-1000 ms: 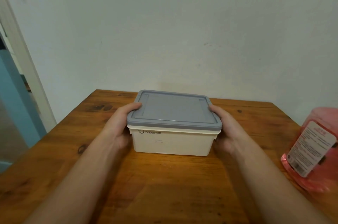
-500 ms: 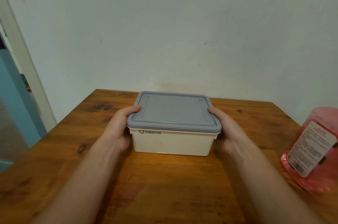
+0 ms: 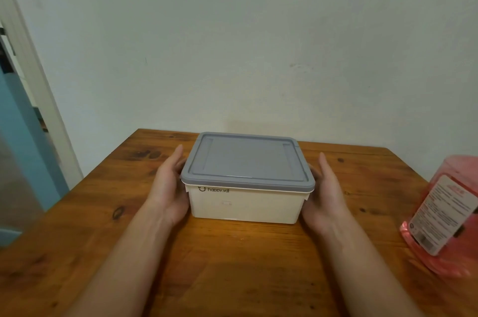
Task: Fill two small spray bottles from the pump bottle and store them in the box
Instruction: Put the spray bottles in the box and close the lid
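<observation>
A cream box (image 3: 245, 205) with a grey lid (image 3: 245, 161) shut on it stands in the middle of the wooden table. My left hand (image 3: 168, 187) lies flat along its left wall, and my right hand (image 3: 326, 192) lies along its right wall. On both hands the fingers are straight and the thumbs are off the lid. I cannot tell whether the palms touch the walls. The pink pump bottle (image 3: 445, 216) with a white label stands at the right edge, its top cut off. No small spray bottles are visible.
The wooden table (image 3: 232, 265) ends at a pale wall behind the box. A white door frame (image 3: 38, 84) and a blue surface (image 3: 23, 148) stand beyond the table's left edge.
Both thumbs have lifted off the grey lid and the fingers have straightened beside the box. The box itself has stayed in place.
</observation>
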Demonstrator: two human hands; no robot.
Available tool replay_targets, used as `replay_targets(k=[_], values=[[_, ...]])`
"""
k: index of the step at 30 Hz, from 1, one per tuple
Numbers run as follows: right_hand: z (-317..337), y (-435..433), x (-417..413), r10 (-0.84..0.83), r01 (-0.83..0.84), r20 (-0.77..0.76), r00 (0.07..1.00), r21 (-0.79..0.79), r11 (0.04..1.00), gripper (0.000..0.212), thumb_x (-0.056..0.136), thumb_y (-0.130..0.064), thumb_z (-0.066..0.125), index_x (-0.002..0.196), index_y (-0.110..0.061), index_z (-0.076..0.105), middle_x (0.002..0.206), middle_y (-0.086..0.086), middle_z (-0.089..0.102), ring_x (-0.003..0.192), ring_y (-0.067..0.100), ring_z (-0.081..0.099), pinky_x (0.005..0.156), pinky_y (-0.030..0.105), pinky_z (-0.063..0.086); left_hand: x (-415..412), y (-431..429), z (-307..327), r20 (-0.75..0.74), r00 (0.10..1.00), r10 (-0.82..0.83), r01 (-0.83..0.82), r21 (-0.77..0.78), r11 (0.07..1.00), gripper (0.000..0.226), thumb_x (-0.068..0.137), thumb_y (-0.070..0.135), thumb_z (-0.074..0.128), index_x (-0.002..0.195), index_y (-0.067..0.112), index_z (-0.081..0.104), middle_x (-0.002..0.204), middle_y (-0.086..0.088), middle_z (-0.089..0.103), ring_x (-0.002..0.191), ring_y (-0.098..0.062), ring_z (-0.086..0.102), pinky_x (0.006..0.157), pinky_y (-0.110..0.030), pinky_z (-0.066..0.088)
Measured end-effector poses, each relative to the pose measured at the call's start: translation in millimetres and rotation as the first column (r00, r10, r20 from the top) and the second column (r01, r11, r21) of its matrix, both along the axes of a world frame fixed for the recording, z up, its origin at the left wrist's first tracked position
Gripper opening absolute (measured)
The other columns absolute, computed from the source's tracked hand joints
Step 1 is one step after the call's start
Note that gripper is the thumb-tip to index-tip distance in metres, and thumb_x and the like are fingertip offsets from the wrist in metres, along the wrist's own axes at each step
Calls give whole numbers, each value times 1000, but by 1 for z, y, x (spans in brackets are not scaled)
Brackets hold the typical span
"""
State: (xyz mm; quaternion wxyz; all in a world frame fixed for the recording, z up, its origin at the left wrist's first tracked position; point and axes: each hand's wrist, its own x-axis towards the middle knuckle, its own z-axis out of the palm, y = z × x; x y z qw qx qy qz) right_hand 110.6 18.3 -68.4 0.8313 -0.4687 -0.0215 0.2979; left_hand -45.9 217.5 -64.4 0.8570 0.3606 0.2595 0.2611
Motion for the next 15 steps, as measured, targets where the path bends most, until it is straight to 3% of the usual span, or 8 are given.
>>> replay_targets(k=[3, 8, 11, 15], values=[[-1, 0, 1, -35, 36, -26, 999, 48, 998, 68, 90, -66, 46, 137, -16, 52, 124, 15, 68, 113, 35, 65, 106, 52, 43, -2, 1, -3, 44, 999, 9, -7, -44, 999, 62, 91, 58, 52, 128, 8, 58, 123, -20, 68, 117, -39, 63, 109, -53, 41], [3, -5, 0, -100, 108, -62, 993, 143, 984, 72, 92, -67, 40, 142, -16, 46, 133, 14, 62, 118, 35, 61, 109, 52, 40, -5, 5, -5, 141, 989, 50, -36, -98, 994, 65, 90, 67, 43, 120, 10, 55, 125, -21, 66, 118, -41, 62, 109, -56, 39], [4, -6, 0, -114, 127, -74, 991, 210, 969, 73, 93, -67, 36, 142, -14, 47, 135, 14, 61, 121, 35, 59, 110, 52, 38, -6, 7, -5, 197, 979, 62, -39, -119, 992, 81, 86, 72, 44, 140, 12, 46, 132, -21, 62, 122, -43, 58, 110, -58, 37], [6, -5, 0, -104, 105, -16, 994, 220, 970, 74, 93, -68, 33, 143, -14, 46, 136, 7, 61, 124, 31, 58, 112, 51, 37, -6, 6, -2, 228, 973, 44, -30, -64, 998, 87, 86, 77, 36, 147, 16, 40, 139, -15, 58, 126, -39, 56, 111, -57, 36]])
